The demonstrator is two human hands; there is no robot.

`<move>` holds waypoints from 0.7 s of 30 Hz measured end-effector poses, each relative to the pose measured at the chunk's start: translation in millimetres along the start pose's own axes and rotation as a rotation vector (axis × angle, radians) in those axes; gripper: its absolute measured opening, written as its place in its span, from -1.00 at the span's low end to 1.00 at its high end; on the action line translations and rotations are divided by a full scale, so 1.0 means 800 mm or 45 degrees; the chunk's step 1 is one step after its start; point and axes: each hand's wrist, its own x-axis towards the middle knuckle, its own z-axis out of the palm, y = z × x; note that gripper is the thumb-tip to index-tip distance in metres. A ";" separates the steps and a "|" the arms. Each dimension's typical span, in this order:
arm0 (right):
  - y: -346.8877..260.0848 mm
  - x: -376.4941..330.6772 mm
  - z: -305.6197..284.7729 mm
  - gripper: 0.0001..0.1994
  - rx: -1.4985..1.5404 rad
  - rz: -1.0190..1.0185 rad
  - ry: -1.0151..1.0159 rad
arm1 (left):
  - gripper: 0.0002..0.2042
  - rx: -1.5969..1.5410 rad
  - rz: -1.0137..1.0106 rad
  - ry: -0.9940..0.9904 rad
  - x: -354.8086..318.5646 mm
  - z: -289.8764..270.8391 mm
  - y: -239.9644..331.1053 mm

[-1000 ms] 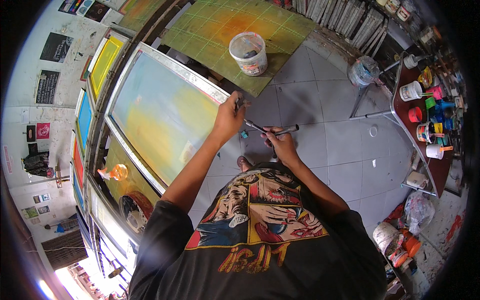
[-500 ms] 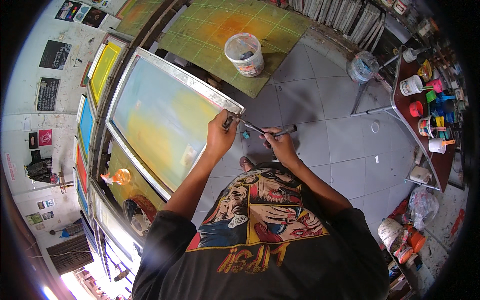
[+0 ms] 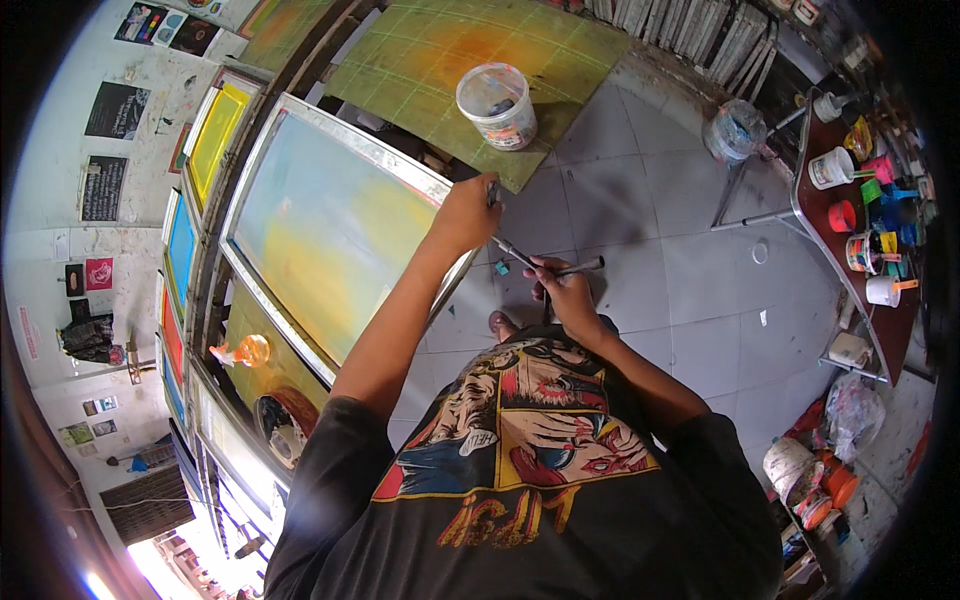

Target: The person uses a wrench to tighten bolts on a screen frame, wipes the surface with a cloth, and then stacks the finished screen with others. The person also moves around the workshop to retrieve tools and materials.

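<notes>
Right grip (image 3: 566, 296) clasps a metal rod (image 3: 515, 253), likely stiff, light, best held mid-length. Left grip (image 3: 467, 214) encloses a dark object (image 3: 492, 194).

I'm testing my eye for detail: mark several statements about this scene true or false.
1. The right hand holds a dark rod-like tool. True.
2. The left hand is spread flat. False: it curls around a small dark object.
3. The whitish tub stands on the floor. False: it stands on the green board.
4. The large framed screen is to the person's left. True.
5. The red cup is on the table at right. True.
</notes>
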 end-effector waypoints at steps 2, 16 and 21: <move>-0.001 0.000 0.001 -0.73 0.020 -0.027 0.030 | -0.72 0.051 0.009 -0.026 0.011 0.006 -0.002; 0.001 0.005 0.004 -0.79 -0.074 -0.057 0.117 | -0.74 -0.016 0.024 -0.073 -0.009 0.016 -0.007; 0.006 0.008 0.010 -0.82 -0.090 -0.170 0.165 | -0.69 -0.061 0.067 0.104 -0.037 0.020 -0.005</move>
